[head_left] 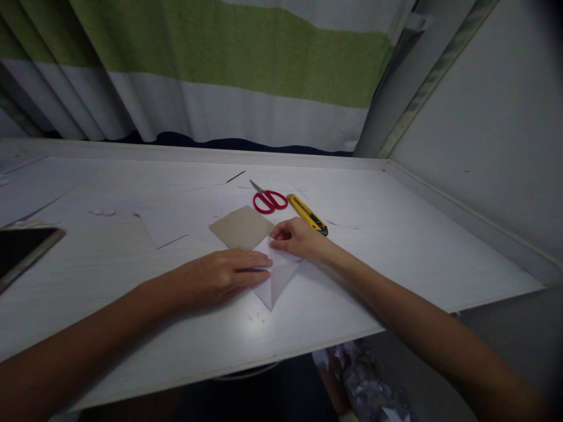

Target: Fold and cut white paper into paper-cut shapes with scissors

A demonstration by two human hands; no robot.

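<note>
A folded white paper (278, 280) lies on the white table (396, 246), its point toward me. My left hand (220, 275) lies flat on the paper's left part, fingers stretched out and pressing it down. My right hand (297, 237) rests on the paper's upper right, fingers curled and pinching its edge. A brown paper square (241, 227) lies just behind the white paper, touching it.
Red-handled scissors (269, 199) and a yellow utility knife (307, 214) lie behind my right hand. More white sheets (176, 223) lie to the left. A dark phone (21, 249) sits at the left edge. A striped curtain (229, 64) hangs behind; a wall (484, 117) stands on the right.
</note>
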